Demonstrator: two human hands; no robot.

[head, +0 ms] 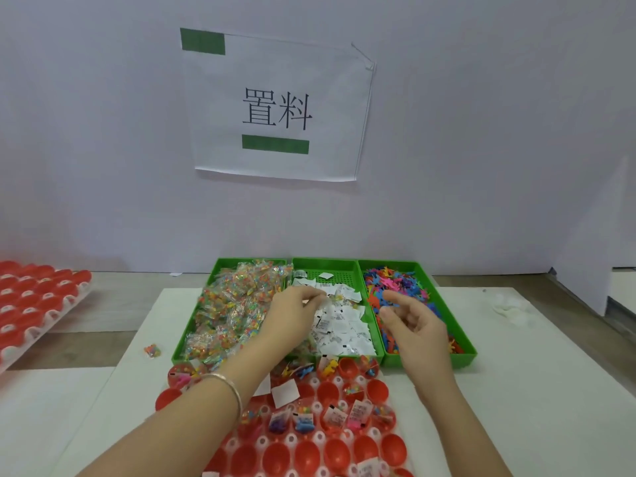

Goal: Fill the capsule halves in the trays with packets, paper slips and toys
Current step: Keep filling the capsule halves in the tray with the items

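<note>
Three green bins stand side by side: clear packets of coloured beads (pixel 237 304) on the left, white paper slips (pixel 344 325) in the middle, coloured plastic toys (pixel 399 287) on the right. My left hand (pixel 292 315) reaches over the packet and slip bins, its fingertips pinching a small clear packet. My right hand (pixel 413 325) hovers over the toy bin with loosely curled fingers, holding nothing I can see. In front lies a white tray of red capsule halves (pixel 309 456); several hold packets, slips and toys, others hold nothing.
A second tray of red capsule halves (pixel 34 304) sits at the far left. One stray packet (pixel 152 350) lies on the white mat left of the bins. A white wall with a paper sign (pixel 275 108) rises right behind the bins.
</note>
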